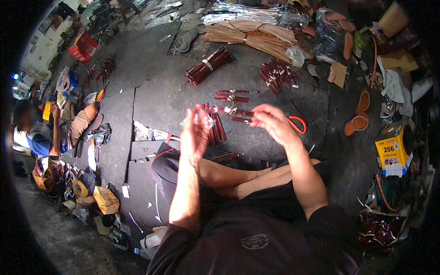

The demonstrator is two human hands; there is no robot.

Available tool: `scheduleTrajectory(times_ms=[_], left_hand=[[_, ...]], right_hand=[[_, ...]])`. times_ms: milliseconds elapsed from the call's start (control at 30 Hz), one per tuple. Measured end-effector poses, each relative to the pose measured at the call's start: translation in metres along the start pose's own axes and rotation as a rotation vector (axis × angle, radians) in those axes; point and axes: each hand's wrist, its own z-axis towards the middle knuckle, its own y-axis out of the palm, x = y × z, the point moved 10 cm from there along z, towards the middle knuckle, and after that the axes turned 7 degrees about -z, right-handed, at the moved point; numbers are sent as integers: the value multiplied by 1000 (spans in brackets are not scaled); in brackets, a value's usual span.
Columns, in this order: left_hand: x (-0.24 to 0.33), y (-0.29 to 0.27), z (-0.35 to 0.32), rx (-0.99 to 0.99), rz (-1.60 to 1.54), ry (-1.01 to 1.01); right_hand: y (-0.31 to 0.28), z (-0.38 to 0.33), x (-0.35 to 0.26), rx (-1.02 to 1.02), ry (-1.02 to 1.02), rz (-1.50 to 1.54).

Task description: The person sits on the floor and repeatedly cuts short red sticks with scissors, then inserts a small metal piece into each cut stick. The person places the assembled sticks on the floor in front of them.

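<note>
My right hand (pixel 273 123) is closed, thumb and fingers pinching the right end of a dark red strap (pixel 240 112). A light metal buckle (pixel 231 110) shows along this strap. My left hand (pixel 196 135) is raised near the strap's other end. Its fingers are smeared by motion, so their grip is unclear. Crumpled clear plastic (pixel 211 121) shows right beside it. Below lie several loose dark red straps (pixel 218 130) on the dark board. Just beyond my hands, a few buckled straps (pixel 232 96) lie in a small row.
A tied bundle of dark red strips (pixel 208 65) and a pile of buckled straps (pixel 277 75) lie farther off. Long tan strips (pixel 250 34) are stacked behind. An orange-handled tool (pixel 298 125) is near my right hand. Another person (pixel 43 130) sits at left; a yellow box (pixel 393 149) stands right.
</note>
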Motion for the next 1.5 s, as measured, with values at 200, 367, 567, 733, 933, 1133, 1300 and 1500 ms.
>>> scheduleTrajectory(times_ms=[200,367,567,733,933,1133,1300,1500], left_hand=[[84,16,12,-15,823,280],[47,-34,32,-72,1011,157],[14,-42,39,-92,1680,209],[24,-62,43,-10,1858,249],[16,-67,53,23,1904,102],[8,-68,37,-36,1925,49],[4,-65,31,-61,1982,93],[-32,-89,48,-279,1736,-143]], right_hand=[[-67,13,-13,356,-49,-212],[-41,86,-2,184,-60,-314],[-155,142,110,494,136,-834],[-130,118,80,665,35,-1186],[-35,82,98,213,81,-1086],[51,49,164,247,-99,-1282],[51,45,173,309,17,-1354],[-8,40,138,321,264,-1131]])
